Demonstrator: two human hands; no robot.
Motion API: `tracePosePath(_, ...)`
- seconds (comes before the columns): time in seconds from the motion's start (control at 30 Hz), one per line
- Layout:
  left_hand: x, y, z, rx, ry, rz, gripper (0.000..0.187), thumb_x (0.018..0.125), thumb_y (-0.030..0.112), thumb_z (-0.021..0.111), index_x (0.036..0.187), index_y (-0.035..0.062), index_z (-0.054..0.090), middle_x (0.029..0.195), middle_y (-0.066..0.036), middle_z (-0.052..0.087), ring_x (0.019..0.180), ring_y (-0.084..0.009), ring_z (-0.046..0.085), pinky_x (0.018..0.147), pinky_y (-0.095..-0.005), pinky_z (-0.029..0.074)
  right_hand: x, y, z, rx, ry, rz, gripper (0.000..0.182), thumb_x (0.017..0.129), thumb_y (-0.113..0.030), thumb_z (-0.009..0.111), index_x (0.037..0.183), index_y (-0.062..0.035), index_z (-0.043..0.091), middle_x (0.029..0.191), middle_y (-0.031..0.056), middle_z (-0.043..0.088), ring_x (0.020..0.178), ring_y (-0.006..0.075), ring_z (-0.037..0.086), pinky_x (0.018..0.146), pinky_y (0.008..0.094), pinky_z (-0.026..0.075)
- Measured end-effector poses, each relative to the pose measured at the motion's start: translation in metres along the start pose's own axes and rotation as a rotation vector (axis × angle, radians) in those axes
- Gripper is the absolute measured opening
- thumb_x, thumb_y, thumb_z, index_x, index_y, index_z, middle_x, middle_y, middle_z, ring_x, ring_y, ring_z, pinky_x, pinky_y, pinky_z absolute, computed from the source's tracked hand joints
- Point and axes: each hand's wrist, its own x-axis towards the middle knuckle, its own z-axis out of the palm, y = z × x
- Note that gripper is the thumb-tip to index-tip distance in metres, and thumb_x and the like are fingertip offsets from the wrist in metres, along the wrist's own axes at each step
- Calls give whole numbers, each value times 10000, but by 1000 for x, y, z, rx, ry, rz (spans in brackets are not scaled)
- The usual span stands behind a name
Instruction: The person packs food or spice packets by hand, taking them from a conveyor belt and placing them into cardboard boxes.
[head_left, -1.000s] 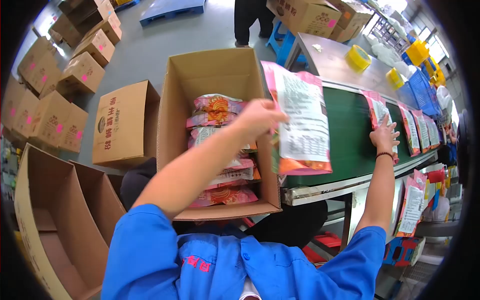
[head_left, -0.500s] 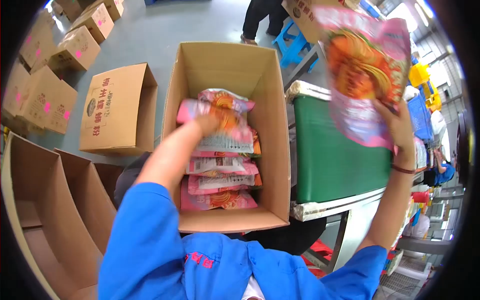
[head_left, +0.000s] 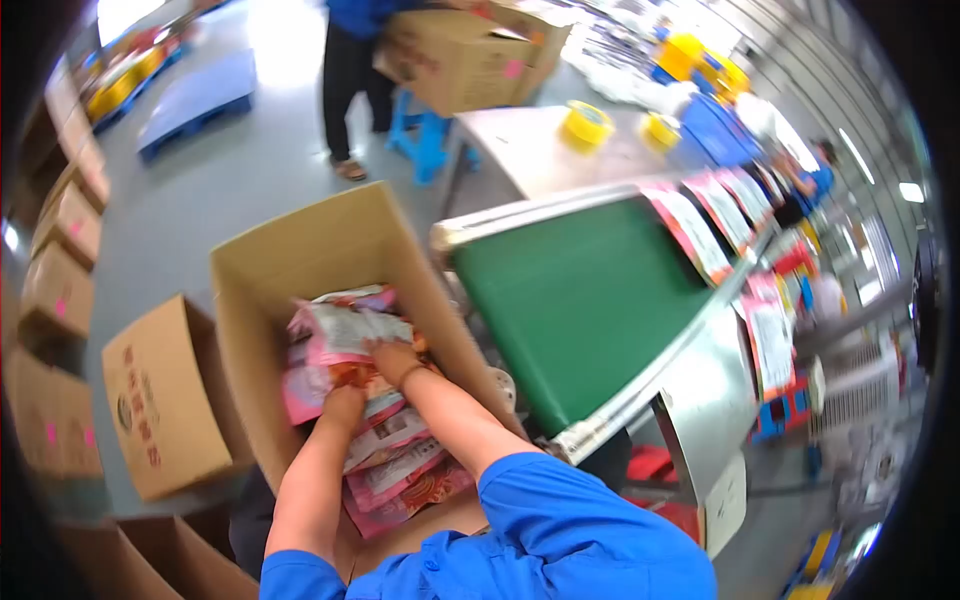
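Note:
Both hands are down inside an open cardboard box (head_left: 290,235) holding several pink food packets (head_left: 390,440). My left hand (head_left: 343,400) has its fingers curled at an orange and pink packet near the left side; the fingertips are partly hidden. My right hand (head_left: 392,358) rests on a pink and silver packet (head_left: 345,330) toward the far end of the box, its fingers against the packet's near edge. The packets overlap in a row down the box.
A green conveyor belt (head_left: 580,290) lies right of the box, with several packets (head_left: 690,230) at its far end. Behind are a table (head_left: 530,140) with yellow tape rolls (head_left: 587,122) and a standing person (head_left: 350,80). Cartons (head_left: 170,400) stand left.
My right hand has come down from above the belt into the box, with the raised packet now among the others. The view has turned to the right, showing more of the belt.

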Motion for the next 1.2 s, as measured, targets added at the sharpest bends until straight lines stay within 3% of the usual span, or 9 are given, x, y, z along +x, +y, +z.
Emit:
tracePosePath(0.1, 2, 2, -4, 125, -42, 133, 171, 663, 87, 642, 810, 33, 710, 922, -209, 677, 891, -329, 668, 825, -410, 533, -14, -18, -114, -48, -354, -77, 201, 841, -191, 547, 860, -105, 728, 958, 124, 698, 937, 295, 667, 789, 432, 529)
tracePosePath(0.33, -5, 7, -52, -99, 18, 9, 116, 720, 150, 687, 770, 47, 668, 840, -176, 684, 799, -290, 682, 706, -395, 536, -166, 94, -333, 231, 753, -222, 303, 822, -171, 549, 1097, -47, 581, 902, 189, 665, 834, 365, 653, 753, 461, 514)
tracePosePath(0.47, -6, 38, -117, -877, 182, 15, 155, 804, 174, 693, 759, 58, 601, 741, -91, 654, 740, -230, 679, 617, -330, 530, -264, 279, -328, -232, 1145, 383, 569, 787, -439, 627, 1193, -48, 549, 1046, 207, 626, 973, 369, 609, 843, 473, 468)
tracePosePath(0.57, -24, 112, -182, -1419, 234, 97, 150, 883, 189, 651, 839, 64, 580, 777, -51, 647, 763, -220, 678, 627, -302, 547, -339, 329, -267, -37, 567, 1132, 889, 817, -632, 522, 1471, -95, 252, 1363, 294, 419, 1255, 441, 384, 1058, 466, 275)
tracePosePath(0.63, -31, 172, -209, -1661, 201, 155, 145, 912, 199, 626, 902, 62, 578, 835, -47, 653, 795, -229, 679, 661, -301, 564, -349, 339, -215, 118, 647, 914, 1063, 801, -743, 436, 1488, -4, 101, 1397, 431, 228, 1342, 505, 216, 1126, 483, 171)
tracePosePath(0.83, 15, 302, -204, -1758, -210, 314, 339, 902, 275, 645, 1105, 24, 543, 1008, -95, 612, 964, -256, 642, 807, -346, 555, -380, 271, -195, 26, 627, 709, 1073, 786, -642, 573, 1497, -44, 37, 1439, 369, 160, 1343, 505, 171, 1053, 623, 177)
tracePosePath(0.93, 34, 346, -204, -1585, -148, 167, 625, 864, 369, 678, 1261, -47, 433, 1240, -211, 486, 999, -299, 622, 830, -341, 544, -397, 254, -205, -24, 650, 640, 949, 822, -601, 565, 1473, -27, 180, 1379, 352, 350, 1273, 485, 357, 1051, 569, 252)
tracePosePath(1.07, 42, 391, -218, -1569, -183, 7, 555, 816, 352, 736, 1146, -45, 533, 1014, -128, 613, 895, -251, 652, 781, -366, 546, -423, 266, -258, 564, 838, 738, 484, 821, -414, 616, 1116, -31, 583, 941, 213, 657, 906, 402, 622, 883, 461, 460)
tracePosePath(1.2, 91, 410, -186, -1831, -64, 143, 381, 785, 186, 759, 1064, -33, 620, 996, -133, 682, 815, -259, 688, 697, -386, 566, -400, 339, -257, 118, 1023, 563, 492, 796, -261, 653, 1179, 24, 534, 1174, 264, 549, 1106, 416, 521, 924, 468, 429)
